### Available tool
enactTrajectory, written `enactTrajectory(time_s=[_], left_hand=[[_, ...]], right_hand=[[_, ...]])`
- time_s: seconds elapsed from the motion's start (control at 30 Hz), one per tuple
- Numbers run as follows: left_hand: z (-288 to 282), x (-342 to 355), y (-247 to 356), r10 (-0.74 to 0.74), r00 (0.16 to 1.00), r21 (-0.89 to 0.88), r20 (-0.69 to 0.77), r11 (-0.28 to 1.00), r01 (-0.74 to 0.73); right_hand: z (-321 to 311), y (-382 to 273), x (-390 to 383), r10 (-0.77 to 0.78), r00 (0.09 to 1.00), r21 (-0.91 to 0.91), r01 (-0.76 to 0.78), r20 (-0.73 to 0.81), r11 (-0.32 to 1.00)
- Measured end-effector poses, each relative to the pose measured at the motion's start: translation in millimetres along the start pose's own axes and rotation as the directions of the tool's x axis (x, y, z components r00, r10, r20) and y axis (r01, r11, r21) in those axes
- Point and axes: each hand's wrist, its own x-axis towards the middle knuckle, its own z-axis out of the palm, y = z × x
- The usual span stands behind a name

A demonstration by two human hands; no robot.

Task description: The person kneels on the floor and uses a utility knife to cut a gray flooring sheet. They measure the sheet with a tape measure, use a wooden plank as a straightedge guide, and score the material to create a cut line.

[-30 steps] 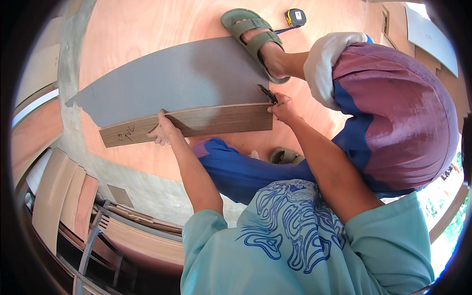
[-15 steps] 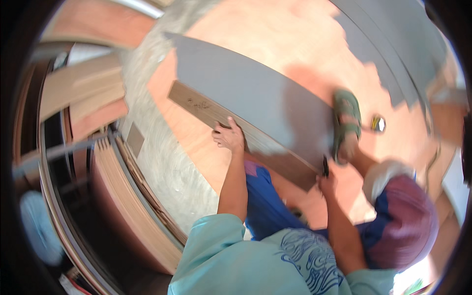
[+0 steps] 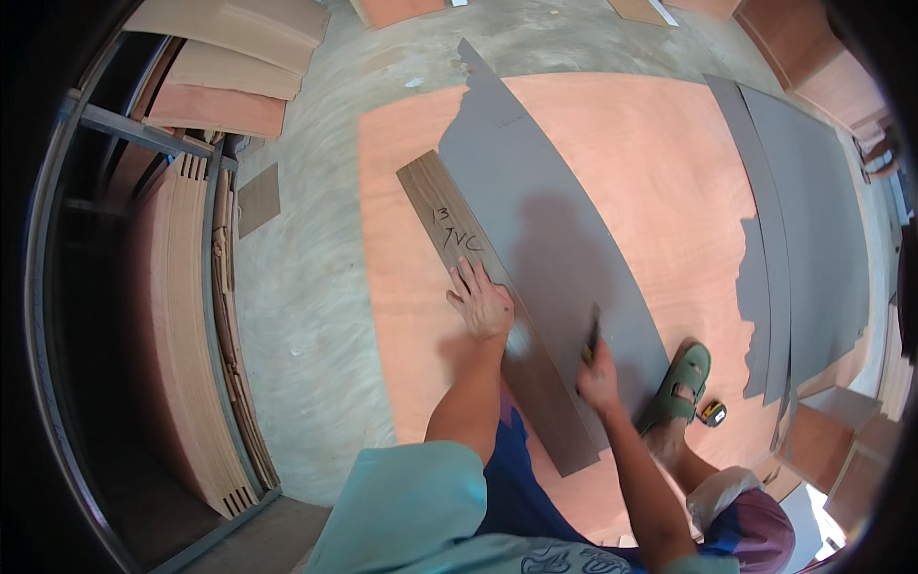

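Note:
My left hand (image 3: 481, 304) lies spread on a long brown wood-grain plank (image 3: 535, 383) with dark handwriting near its far end, pressing it against the sheet below. Under the plank's right side is a thin grey sheet (image 3: 545, 230) with a jagged far-left edge. My right hand (image 3: 600, 380) is closed round a utility knife (image 3: 590, 346), dark with some yellow, its tip pointing away from me above the grey sheet. Whether the tip touches the sheet I cannot tell. My right foot, in a green sandal (image 3: 681, 383), rests on the sheet's near right end.
A large orange-pink plywood board (image 3: 631, 134) lies beneath on the concrete floor (image 3: 316, 335). More grey sheets (image 3: 813, 220) are at the right. A tape measure (image 3: 712, 413) sits beside my sandal. At left, a metal rack (image 3: 57, 287) holds boards (image 3: 191, 316) on edge.
The view has turned and steadied. My right hand has moved with the knife from the plank's near end to over the grey sheet; my left hand stays on the plank.

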Motion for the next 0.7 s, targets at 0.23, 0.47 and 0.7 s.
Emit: enactTrajectory(time_s=[0.23, 0.47, 0.7], left_hand=[[11, 0, -13, 0.048, 0.993, 0.023, -0.11, 0.999, -0.045], [8, 2, -13, 0.06, 0.994, 0.057, -0.096, 0.997, -0.055], [3, 1, -14, 0.077, 0.994, 0.058, -0.08, 0.996, -0.072]], right_hand=[[95, -165, 260, -0.251, 0.922, 0.308, 0.157, 0.296, 0.938], [158, -196, 327, -0.206, 0.898, 0.059, 0.199, 0.388, 0.978], [169, -211, 340, -0.258, 0.853, 0.039, 0.27, 0.453, 0.962]])
